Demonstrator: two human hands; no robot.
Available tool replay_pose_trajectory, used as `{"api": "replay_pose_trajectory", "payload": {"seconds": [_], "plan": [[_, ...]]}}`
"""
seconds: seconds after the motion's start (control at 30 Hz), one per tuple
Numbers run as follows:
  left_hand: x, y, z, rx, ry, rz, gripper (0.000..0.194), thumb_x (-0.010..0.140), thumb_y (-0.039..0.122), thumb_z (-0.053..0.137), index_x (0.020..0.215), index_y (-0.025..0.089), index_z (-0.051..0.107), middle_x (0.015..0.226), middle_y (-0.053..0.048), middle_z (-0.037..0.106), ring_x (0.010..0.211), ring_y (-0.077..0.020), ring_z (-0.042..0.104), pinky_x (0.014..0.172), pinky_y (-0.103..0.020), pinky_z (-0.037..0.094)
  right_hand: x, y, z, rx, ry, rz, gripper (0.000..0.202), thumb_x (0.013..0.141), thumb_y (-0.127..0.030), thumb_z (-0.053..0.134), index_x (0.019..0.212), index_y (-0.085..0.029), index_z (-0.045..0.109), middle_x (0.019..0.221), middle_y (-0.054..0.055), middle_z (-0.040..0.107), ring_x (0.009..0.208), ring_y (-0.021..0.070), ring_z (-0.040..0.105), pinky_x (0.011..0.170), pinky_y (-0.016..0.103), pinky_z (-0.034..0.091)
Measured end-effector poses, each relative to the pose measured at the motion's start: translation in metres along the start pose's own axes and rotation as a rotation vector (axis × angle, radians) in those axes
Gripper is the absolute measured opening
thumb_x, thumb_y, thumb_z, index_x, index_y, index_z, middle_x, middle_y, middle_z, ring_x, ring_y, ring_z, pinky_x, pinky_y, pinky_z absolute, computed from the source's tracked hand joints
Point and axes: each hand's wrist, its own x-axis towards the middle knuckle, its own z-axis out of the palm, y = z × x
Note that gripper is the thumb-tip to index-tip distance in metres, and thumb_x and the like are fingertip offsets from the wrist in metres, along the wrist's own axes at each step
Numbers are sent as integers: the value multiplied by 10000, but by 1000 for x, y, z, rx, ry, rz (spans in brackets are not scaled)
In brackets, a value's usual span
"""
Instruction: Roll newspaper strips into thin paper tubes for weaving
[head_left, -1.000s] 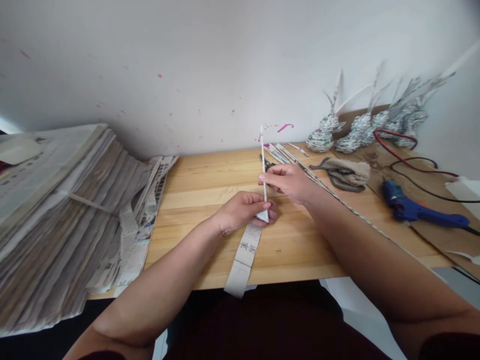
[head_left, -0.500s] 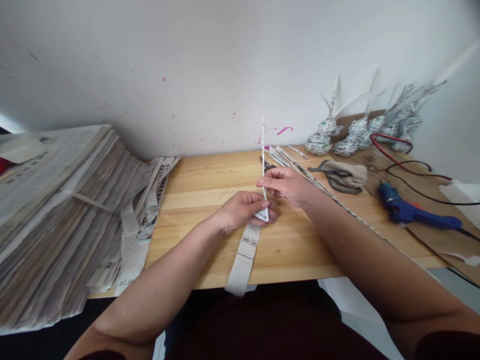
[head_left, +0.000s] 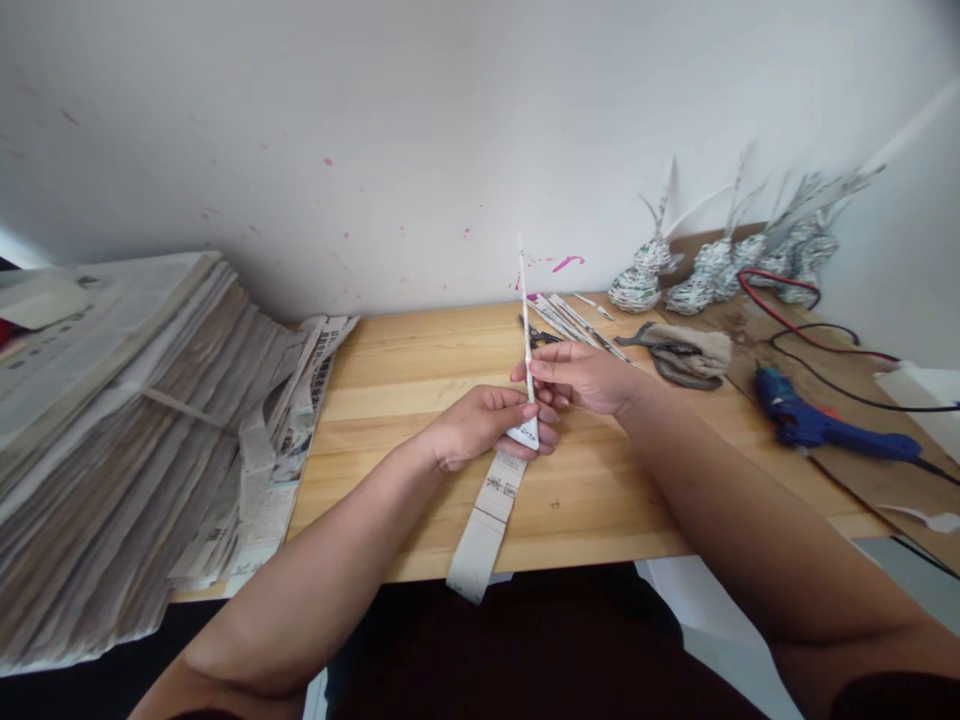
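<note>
A thin rolled paper stick (head_left: 523, 300) stands nearly upright between my hands, over the middle of the table. Its lower end widens into an unrolled newspaper strip (head_left: 487, 510), which hangs down toward the table's front edge. My left hand (head_left: 484, 425) is closed on the strip where it folds into the stick, thumb on top and fingers behind. Just above, my right hand (head_left: 581, 378) pinches the stick between thumb and fingers.
A tall stack of newspapers (head_left: 135, 420) fills the left side, with loose cut strips (head_left: 307, 390) beside it. Finished paper sticks (head_left: 574, 325), a cloth (head_left: 694, 355), a blue glue gun (head_left: 825, 425) with cables, and several woven paper figures (head_left: 637, 275) occupy the right.
My right thumb and fingers have shifted on the stick, which leans slightly more to the left at its top. A long stick that lay beneath my right forearm no longer shows.
</note>
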Motion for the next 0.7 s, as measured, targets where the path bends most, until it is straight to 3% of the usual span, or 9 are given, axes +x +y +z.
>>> {"api": "replay_pose_trajectory", "payload": {"seconds": [0.23, 0.37, 0.47, 0.57, 0.7], "plan": [[1, -2, 2, 38, -1, 15, 359, 804, 382, 728, 1021, 97, 703, 918, -133, 732, 794, -165, 691, 734, -304, 542, 7, 6, 8, -42, 184, -69, 344, 682, -446, 806, 705, -142, 648, 530, -36, 515, 475, 62, 434, 407, 194, 265], [0, 1, 5, 53, 60, -19, 362, 782, 384, 745, 980, 84, 709, 898, -131, 731, 806, -178, 690, 735, -314, 544, 7, 5, 12, -134, 344, -192, 361, 722, -449, 785, 647, -153, 594, 493, -64, 433, 455, 44, 355, 422, 194, 252], [0, 0, 4, 40, 36, -31, 372, 783, 385, 745, 1011, 92, 707, 912, -132, 733, 828, -187, 696, 756, -326, 546, 4, 1, 9, -108, 215, -148, 366, 797, -510, 701, 777, -147, 664, 536, -43, 472, 482, 59, 414, 421, 193, 267], [1, -3, 2, 37, 6, -25, 371, 794, 381, 736, 1033, 100, 703, 931, -134, 732, 836, -188, 697, 758, -328, 546, 1, -1, 3, -37, 76, -72, 375, 791, -498, 710, 891, -137, 702, 589, -19, 532, 517, 71, 480, 418, 187, 291], [1, -4, 3, 59, 9, -30, 355, 801, 384, 725, 1026, 109, 704, 935, -127, 727, 833, -176, 686, 755, -320, 541, 2, -1, 2, 5, 123, -38, 354, 702, -458, 795, 771, -135, 667, 565, -26, 539, 475, 65, 491, 383, 182, 264]]}}
